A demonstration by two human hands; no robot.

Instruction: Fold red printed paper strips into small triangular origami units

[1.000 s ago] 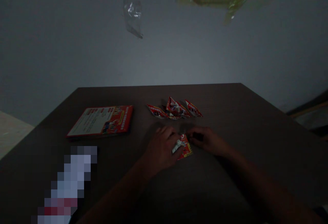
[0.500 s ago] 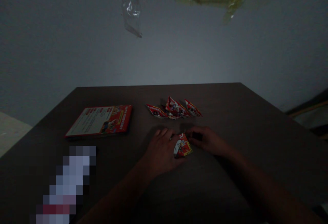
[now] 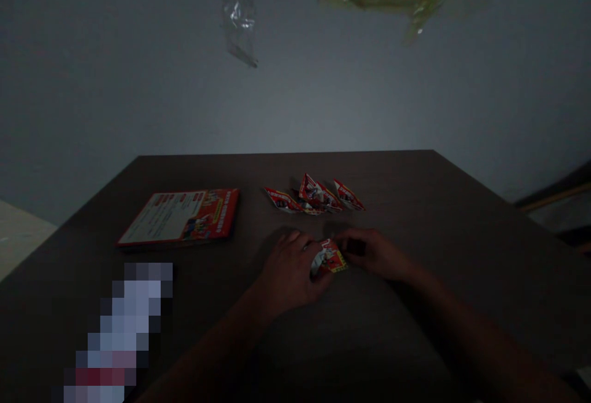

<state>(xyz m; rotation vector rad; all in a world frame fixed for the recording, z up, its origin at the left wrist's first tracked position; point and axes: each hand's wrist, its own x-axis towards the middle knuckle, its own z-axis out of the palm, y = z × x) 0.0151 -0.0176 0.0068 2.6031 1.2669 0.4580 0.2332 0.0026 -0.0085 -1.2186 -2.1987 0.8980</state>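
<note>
Left hand [image 3: 289, 274], palm down with fingers curled, reaches in from seven o'clock. Right hand [image 3: 375, 254], entering from five o'clock, pinches its fingertips close at the left's three o'clock.

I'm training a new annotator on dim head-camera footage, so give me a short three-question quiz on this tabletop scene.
1. True or false: the small red paper sits between the left hand and the right hand, and both touch it.
2. Where on the table does the red booklet lie? A) to the left of the hands B) to the right of the hands C) under the hands
3. Fill in: seen from the person, the row of folded red papers lies ___ the hands (before / beyond).

Key: 1 true; 2 A; 3 beyond.
</note>
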